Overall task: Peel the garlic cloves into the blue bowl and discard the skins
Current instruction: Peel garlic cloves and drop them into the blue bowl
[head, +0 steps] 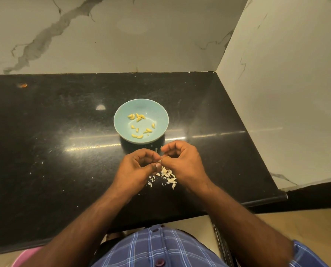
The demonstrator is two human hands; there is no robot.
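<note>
L hand [139, 164] + R hand [180, 160] | frame ctr, fingers curled, pinching one garlic clove [160, 161] betw. tips | blue bowl [122, 112] just above, peeled cloves [139, 125] inside | skins [165, 176] piled below hands | tip: strip skin fully over pile, then drop clove in bowl

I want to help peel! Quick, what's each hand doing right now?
Left hand: fingers curled, pinching the garlic clove.
Right hand: fingers curled, pinching the same clove, peeling it.

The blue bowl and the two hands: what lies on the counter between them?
In the head view, only a few small skin scraps on the black counter between the blue bowl and the hands.
</note>
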